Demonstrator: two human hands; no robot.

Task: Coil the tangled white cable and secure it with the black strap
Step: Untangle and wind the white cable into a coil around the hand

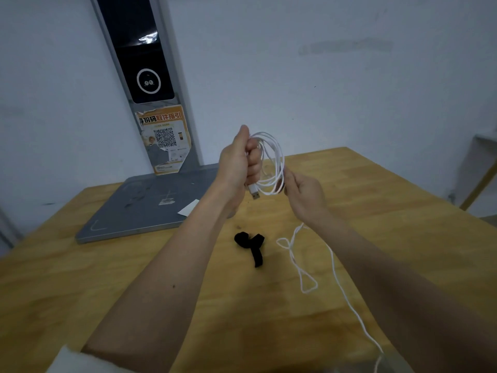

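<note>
My left hand (239, 162) is raised above the wooden table (376, 200) and is closed around several loops of the white cable (277, 157). The cable's USB plug (254, 192) sticks out below that fist. My right hand (304, 195) pinches the same cable at the lower right of the loops. From there the loose cable tail (298, 267) drops to the table, forms a twisted loop and runs off the near edge. The black strap (251, 243) lies crumpled on the table below my hands, untouched.
A grey metal base plate (139, 211) with an upright column (150, 76) carrying a black screen and an orange QR sticker stands at the table's back left. A small white paper slip (188, 207) lies on the plate. White wall behind.
</note>
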